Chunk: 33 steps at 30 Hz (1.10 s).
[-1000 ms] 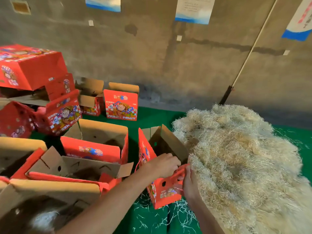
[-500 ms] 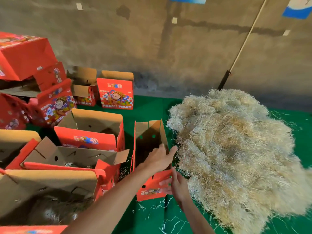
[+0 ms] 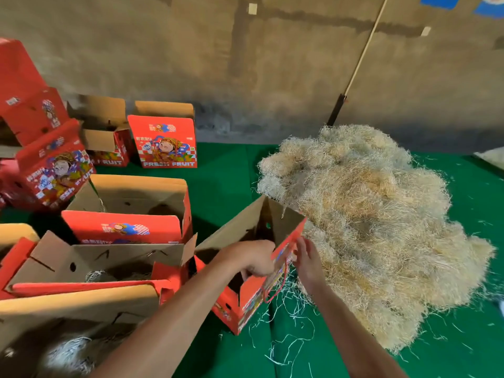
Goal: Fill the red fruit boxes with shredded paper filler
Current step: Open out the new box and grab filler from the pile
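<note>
The left hand [image 3: 249, 259] curls over the top edge of an open red fruit box [image 3: 245, 296], gripping it, while the right hand [image 3: 308, 261] touches its outer side with fingers loosely spread. The box stands tilted on the green cloth [image 3: 226, 181], with the shredded paper pile [image 3: 368, 227] touching it at three o'clock and more open boxes [image 3: 128, 211] at nine o'clock.

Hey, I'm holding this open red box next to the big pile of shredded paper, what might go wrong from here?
1. The red box looks tilted, steadied only by your left hand at its rim and your right hand by the flap; letting go may tip it.
2. The shredded paper pile is tangled, so a grab may drag extra strands onto the green mat, where loose strands already lie.
3. The open boxes crowd close on the left; filler could spill between them.
</note>
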### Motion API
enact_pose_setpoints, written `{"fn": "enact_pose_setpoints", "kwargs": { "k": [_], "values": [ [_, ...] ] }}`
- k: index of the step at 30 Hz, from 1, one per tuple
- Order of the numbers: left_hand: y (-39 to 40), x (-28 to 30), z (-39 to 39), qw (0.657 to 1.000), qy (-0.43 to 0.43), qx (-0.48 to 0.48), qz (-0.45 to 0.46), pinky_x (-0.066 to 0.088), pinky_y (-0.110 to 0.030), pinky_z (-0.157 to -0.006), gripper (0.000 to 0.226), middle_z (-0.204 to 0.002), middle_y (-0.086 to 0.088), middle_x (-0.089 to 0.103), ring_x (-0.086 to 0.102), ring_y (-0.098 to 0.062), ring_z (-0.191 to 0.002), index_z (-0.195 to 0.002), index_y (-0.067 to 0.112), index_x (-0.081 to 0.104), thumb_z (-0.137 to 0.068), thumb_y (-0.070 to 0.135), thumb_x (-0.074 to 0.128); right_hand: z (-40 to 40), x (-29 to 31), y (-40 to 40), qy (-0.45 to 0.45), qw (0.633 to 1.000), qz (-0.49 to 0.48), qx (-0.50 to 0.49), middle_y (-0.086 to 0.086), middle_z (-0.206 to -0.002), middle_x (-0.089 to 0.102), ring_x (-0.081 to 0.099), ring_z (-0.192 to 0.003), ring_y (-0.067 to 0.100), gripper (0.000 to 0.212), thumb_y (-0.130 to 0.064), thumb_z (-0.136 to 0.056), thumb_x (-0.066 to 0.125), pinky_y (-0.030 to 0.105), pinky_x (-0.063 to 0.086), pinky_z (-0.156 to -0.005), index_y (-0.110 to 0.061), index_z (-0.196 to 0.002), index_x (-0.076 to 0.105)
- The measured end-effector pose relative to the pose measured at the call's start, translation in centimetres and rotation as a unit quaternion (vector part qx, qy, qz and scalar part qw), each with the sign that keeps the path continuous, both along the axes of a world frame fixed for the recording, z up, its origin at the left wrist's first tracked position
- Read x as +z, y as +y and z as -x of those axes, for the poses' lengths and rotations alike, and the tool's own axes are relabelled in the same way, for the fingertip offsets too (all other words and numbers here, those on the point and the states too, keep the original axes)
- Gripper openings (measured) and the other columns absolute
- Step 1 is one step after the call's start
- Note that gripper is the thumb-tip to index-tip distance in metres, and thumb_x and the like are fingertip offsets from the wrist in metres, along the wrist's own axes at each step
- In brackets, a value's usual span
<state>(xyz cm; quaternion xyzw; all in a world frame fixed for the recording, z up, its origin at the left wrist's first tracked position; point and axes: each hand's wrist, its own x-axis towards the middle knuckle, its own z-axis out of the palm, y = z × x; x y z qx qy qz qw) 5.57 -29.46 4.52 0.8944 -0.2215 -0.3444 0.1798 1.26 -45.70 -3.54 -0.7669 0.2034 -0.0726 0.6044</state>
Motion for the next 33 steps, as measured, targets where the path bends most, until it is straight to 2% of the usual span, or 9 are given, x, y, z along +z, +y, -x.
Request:
{"fn": "enact_pose_setpoints", "kwargs": {
  "k": [3,7,12,16,19,22,24,29,33],
  "values": [
    [-0.5,-0.1,0.0,0.999,0.038,0.011,0.012,0.060,-0.033,-0.053,0.042,-0.107,-0.008,0.055,0.069,-0.023,-0.080,-0.127,0.012,0.042,-0.087,0.009,0.050,-1.5,1.8,-1.5,-0.013,0.999,0.013,-0.040,-0.011,-0.108,0.058,0.055,-0.095,-0.005,0.041,-0.057,-0.103,0.033,0.013,0.040,-0.079,-0.025,-0.120,0.053],
    [-2.6,-0.6,0.0,0.989,-0.078,0.057,0.113,0.037,-0.029,-0.049,0.028,-0.090,-0.008,0.059,0.066,-0.033,-0.086,-0.117,0.006,0.055,-0.089,0.006,0.051,-2.4,3.0,-2.5,-0.019,0.999,-0.033,-0.009,-0.026,-0.101,0.067,0.062,-0.096,-0.007,0.055,-0.061,-0.103,0.027,0.013,0.038,-0.086,-0.028,-0.115,0.069],
    [-2.5,0.2,0.6,0.994,-0.047,-0.016,0.100,0.034,-0.035,-0.054,0.014,-0.076,-0.016,0.062,0.050,-0.022,-0.061,-0.085,0.007,0.057,-0.078,0.002,0.046,-3.2,1.7,-7.0,0.016,0.998,-0.066,0.007,0.022,-0.095,0.074,0.072,-0.090,0.032,0.061,-0.041,-0.108,0.032,0.038,0.059,-0.084,0.005,-0.100,0.073],
    [-2.2,0.7,1.8,0.995,0.016,-0.088,0.044,0.036,-0.033,-0.055,0.036,-0.089,-0.016,0.069,0.050,-0.025,-0.064,-0.100,0.013,0.069,-0.079,-0.001,0.043,-5.1,0.2,-9.3,0.041,0.997,0.014,0.068,0.018,-0.119,0.069,0.070,-0.094,0.019,0.032,-0.021,-0.103,0.054,0.017,0.056,-0.071,0.002,-0.123,0.064],
    [-2.1,1.4,0.8,0.993,0.069,-0.092,0.010,0.044,-0.026,-0.059,0.041,-0.092,-0.002,0.071,0.058,-0.018,-0.070,-0.123,0.028,0.067,-0.088,0.010,0.054,-7.4,-1.4,-9.8,0.036,0.981,0.149,0.120,0.012,-0.137,0.058,0.060,-0.118,0.026,0.038,-0.018,-0.097,0.064,0.041,0.052,-0.099,-0.006,-0.133,0.059],
    [-1.8,1.5,-1.2,0.990,0.121,-0.058,0.033,0.050,-0.035,-0.098,0.046,-0.124,0.010,0.065,0.062,-0.011,-0.107,-0.132,0.037,0.061,-0.089,0.055,0.064,-10.1,-3.0,-10.1,0.060,0.930,0.330,0.153,0.011,-0.153,0.039,0.047,-0.131,0.029,0.054,-0.017,-0.091,0.070,0.052,0.044,-0.108,-0.014,-0.142,0.052],
    [-1.7,0.9,-2.2,0.988,0.124,0.014,0.085,0.050,-0.036,-0.100,0.053,-0.119,0.017,0.065,0.062,-0.009,-0.109,-0.123,0.043,0.065,-0.084,0.077,0.054,-11.9,-4.0,-10.1,0.113,0.866,0.444,0.200,0.012,-0.164,0.018,0.025,-0.146,0.034,0.070,-0.014,-0.091,0.068,0.054,0.037,-0.113,-0.021,-0.153,0.035],
    [-1.9,-2.7,-3.8,0.994,0.059,0.065,0.066,0.048,-0.029,-0.089,0.047,-0.131,0.008,0.060,0.060,-0.011,-0.107,-0.133,0.041,0.055,-0.092,0.064,0.053,-14.0,-6.2,-10.1,0.235,0.719,0.581,0.301,0.009,-0.165,-0.020,0.003,-0.151,0.041,0.099,-0.015,-0.094,0.064,0.064,0.017,-0.119,-0.026,-0.159,-0.010],
    [-2.4,-4.8,-3.2,0.986,0.168,0.005,-0.012,0.043,-0.023,-0.077,0.035,-0.129,0.001,0.065,0.060,-0.014,-0.098,-0.131,0.036,0.060,-0.100,0.051,0.050,-13.6,-8.1,-11.1,0.263,0.691,0.600,0.306,0.011,-0.165,-0.019,-0.001,-0.151,0.044,0.107,-0.038,-0.091,0.069,0.067,0.015,-0.116,-0.027,-0.158,-0.013]
  ]
}}
